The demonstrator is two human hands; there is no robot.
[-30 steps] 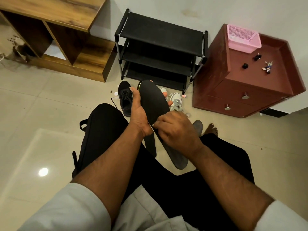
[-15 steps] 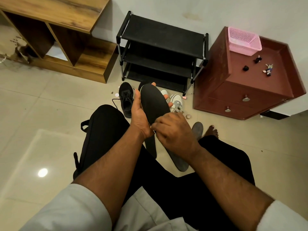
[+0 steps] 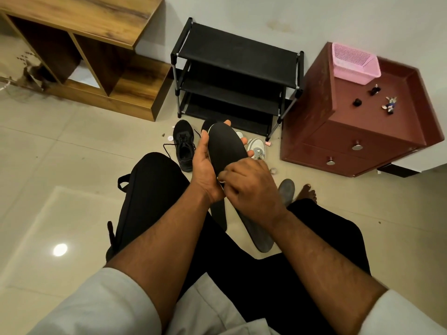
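Note:
My left hand holds a black insole upright over my lap, thumb along its left edge and fingertips showing past its right edge. My right hand pinches at the insole's lower edge near my left palm. A second black insole lies across my right thigh, below my right wrist. A black lace-up shoe stands on the floor just left of the held insole. A white sneaker lies on the floor behind my right hand.
A black shoe rack stands against the wall with bare shelves. A maroon drawer cabinet to the right carries a pink basket and small trinkets. A wooden shelf unit sits at the left. My bare foot rests on the tiled floor.
The view has shifted slightly. My right hand has moved a little up along the insole's lower edge; my left hand keeps its hold.

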